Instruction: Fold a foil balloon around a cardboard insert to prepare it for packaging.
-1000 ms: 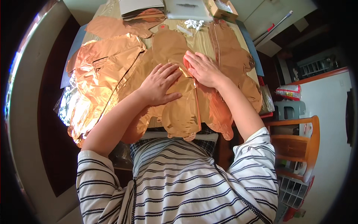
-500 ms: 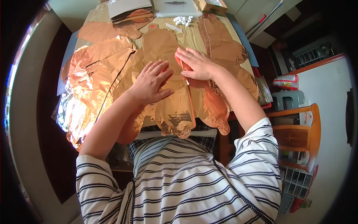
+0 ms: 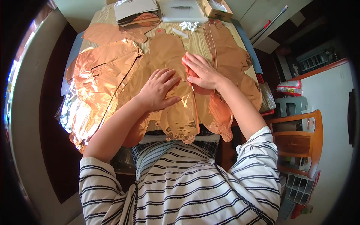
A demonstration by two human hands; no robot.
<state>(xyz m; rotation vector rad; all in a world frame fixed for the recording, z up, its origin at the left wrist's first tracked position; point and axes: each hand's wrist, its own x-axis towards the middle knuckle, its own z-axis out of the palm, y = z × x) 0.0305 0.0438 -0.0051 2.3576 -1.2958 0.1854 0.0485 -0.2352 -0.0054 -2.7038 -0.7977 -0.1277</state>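
Observation:
A flat, uninflated copper-coloured foil balloon lies in front of me, its lower end hanging over the table's near edge. My left hand rests palm down on its middle, fingers stretched out and holding nothing. Beside it, to the right, my right hand lies along a folded edge of the foil, fingers straight and close together. Part of that fold is hidden under the palm, and its orange-red reflection shows by the fingers. At the left is a crumpled, shiny foil balloon with dark lines on it.
More flat copper foil covers the table's right side. Toward the back are a crumpled white scrap, a stack of grey-white sheets, a clear plastic sheet and a cardboard box. A wooden chair stands at the right.
My left hand has come slightly nearer to me and lies flatter on the foil. My right hand stays at the fold, shifted only a little. The whole view has moved slightly.

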